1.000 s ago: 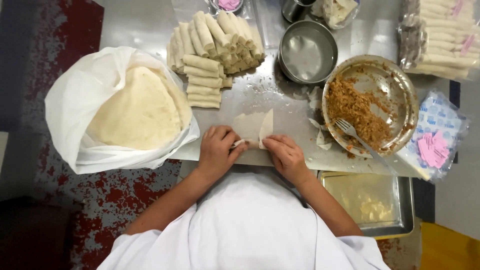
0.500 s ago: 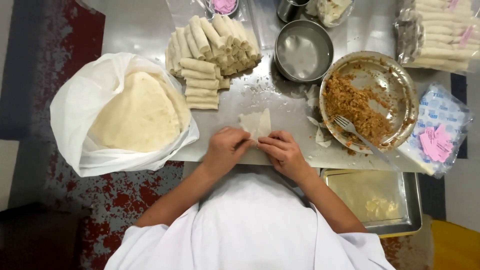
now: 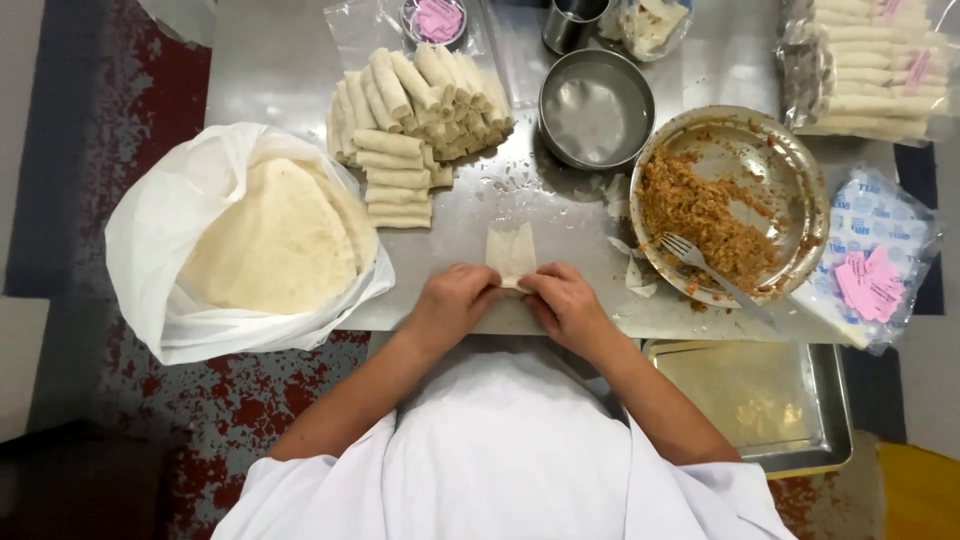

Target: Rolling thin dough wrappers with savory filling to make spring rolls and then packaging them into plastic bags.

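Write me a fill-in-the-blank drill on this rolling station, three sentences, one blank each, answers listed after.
1. Both hands, left hand and right hand, press the near end of the pale folded ____ on the steel table.
2. A metal fork rests in the round metal bowl of brown ____.
3. The stack of flat round wrappers sits inside a white plastic ____.

Answers: wrapper; filling; bag
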